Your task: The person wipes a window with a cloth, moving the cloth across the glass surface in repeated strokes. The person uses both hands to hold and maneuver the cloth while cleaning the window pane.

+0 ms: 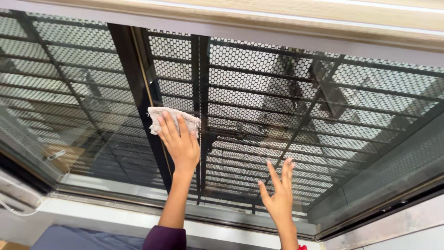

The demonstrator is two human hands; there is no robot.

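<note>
— While the left hand lies flat against the pane, what is under it?

— A small pale grey woven cloth, pinned to the glass by spread, straight fingers. That hand presses rather than clenches. Most of the cloth's lower part is hidden beneath the fingers and palm; only its top and two ends show.

— Which way does the cloth run?

— Its long axis lies roughly sideways across the glass, dipping a little to the right, one end over the dark vertical window frame bar and the other end near the black centre upright.

— And the right hand?

— Lower and to the right, well apart from the cloth, open with fingers fanned upward and holding nothing. Whether the palm touches the sliding glass window pane, I cannot tell.

— What is beyond?

— A perforated metal mesh screen with dark crossbars behind the glass, blurred by reflections. The left arm ends in a dark maroon sleeve, cut off at the bottom edge. Below runs a white window sill.
</note>
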